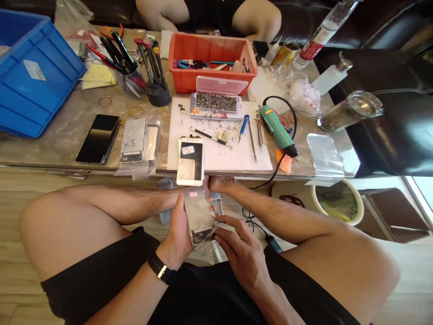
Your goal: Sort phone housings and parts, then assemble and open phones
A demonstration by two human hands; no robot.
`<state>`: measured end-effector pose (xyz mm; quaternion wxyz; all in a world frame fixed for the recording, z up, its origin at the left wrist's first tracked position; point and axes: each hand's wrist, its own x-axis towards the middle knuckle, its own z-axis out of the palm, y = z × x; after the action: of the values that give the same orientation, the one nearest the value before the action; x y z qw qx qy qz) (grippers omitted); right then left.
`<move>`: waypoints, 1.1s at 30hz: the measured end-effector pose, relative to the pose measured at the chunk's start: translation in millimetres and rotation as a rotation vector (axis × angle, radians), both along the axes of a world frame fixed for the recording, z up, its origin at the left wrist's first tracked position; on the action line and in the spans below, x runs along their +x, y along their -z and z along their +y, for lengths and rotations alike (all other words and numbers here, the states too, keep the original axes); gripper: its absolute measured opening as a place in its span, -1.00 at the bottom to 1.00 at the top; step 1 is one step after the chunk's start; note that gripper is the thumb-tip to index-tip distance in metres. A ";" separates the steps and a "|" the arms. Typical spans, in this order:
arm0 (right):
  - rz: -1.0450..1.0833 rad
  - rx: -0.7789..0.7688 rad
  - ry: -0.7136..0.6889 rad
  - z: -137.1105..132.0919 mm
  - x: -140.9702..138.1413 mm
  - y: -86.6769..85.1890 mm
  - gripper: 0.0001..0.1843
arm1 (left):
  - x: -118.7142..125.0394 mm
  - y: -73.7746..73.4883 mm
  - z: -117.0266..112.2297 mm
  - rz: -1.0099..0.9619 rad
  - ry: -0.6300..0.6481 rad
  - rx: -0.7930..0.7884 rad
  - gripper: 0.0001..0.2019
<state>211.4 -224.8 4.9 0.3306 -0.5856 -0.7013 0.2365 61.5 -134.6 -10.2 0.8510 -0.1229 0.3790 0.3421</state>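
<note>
My left hand point(177, 230) is wrapped round a phone part point(199, 214) in a clear plastic bag, held above my lap. The part has a pale grey face, a dark lower end and a small red-edged label near its top. At the bag's lower right side, my right hand point(238, 248) pinches the edge of the clear plastic bag point(211, 241) with its fingertips. Just beyond my hands, a white phone screen point(197, 169) with a blue-edged label lies on the white mat point(223, 163), jutting over the table's front edge.
On the mat are a box of small screws point(216, 102), a brush point(211, 137) and a blue screwdriver point(244, 128). A teal electric tool point(275, 128) with a black cord lies right. Bagged phone parts point(133, 140) and a black phone point(99, 137) lie left. Another person's knees point(257, 20) show opposite.
</note>
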 end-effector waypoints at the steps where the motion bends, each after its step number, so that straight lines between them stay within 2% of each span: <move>1: 0.023 -0.009 0.010 0.2 -0.3 0.4 -0.86 | -0.3 1.0 -0.4 0.007 0.009 0.008 -0.35; 8: 0.209 -0.103 0.072 1.4 -2.2 3.8 -0.88 | 1.1 -5.8 4.5 -0.030 0.051 0.044 -0.40; 14: 0.213 -0.187 0.116 -7.4 -0.1 2.8 -0.90 | 2.1 -8.2 2.2 -0.054 0.008 0.069 -0.32; 21: 0.222 -0.262 0.222 -14.0 0.5 0.0 -0.87 | 2.8 -8.5 1.4 -0.054 -0.031 0.108 -0.36; 28: 0.317 -0.442 0.376 -22.3 0.6 -1.7 -0.78 | 6.8 -9.1 -9.3 -0.007 -0.072 0.119 -0.42; 33: 0.536 -0.677 0.480 -40.3 2.5 -4.4 -0.57 | 9.5 -4.7 -23.7 0.024 -0.059 0.105 -0.29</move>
<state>213.9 -265.1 9.3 0.3354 -0.7237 -0.3208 0.5107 71.0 -158.3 -5.5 0.8413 -0.0852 0.3670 0.3877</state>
